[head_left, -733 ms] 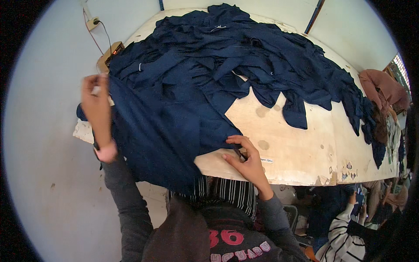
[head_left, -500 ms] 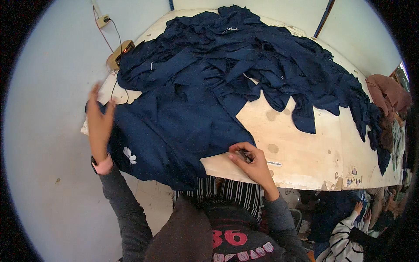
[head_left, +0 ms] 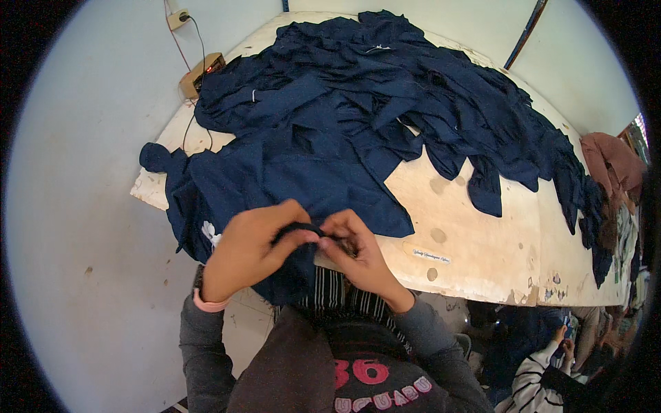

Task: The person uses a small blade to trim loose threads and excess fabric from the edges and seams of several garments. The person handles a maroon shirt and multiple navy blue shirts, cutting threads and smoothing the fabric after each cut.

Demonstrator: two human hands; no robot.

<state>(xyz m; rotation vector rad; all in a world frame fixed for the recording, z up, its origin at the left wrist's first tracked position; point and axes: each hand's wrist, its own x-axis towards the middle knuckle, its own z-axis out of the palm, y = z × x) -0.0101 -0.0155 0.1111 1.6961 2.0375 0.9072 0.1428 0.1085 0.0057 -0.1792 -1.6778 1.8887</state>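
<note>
A navy cloth garment [head_left: 296,172] lies spread over the near left of the table and hangs over its front edge. My left hand [head_left: 258,248] is closed, pinching a folded edge of this garment between thumb and fingers. Against it, my right hand [head_left: 361,255] is closed too, its thumb and fingertips meeting at the same fold. A small dark metal tool [head_left: 348,246], which looks like thread snips, sits mostly hidden inside the right hand. Beside the left hand shows a white flower-shaped patch [head_left: 210,233] on the cloth.
A large heap of navy garments [head_left: 413,89] covers the back of the pale worn table [head_left: 489,255]. At the back left stands a brown box [head_left: 203,74] with cables, below a wall socket [head_left: 179,18]. Another person in a striped sleeve [head_left: 533,375] is at lower right, near brown cloth [head_left: 613,165].
My left hand has come down and right from the garment's left side and now grips a folded edge. My right hand has moved left to meet it.
</note>
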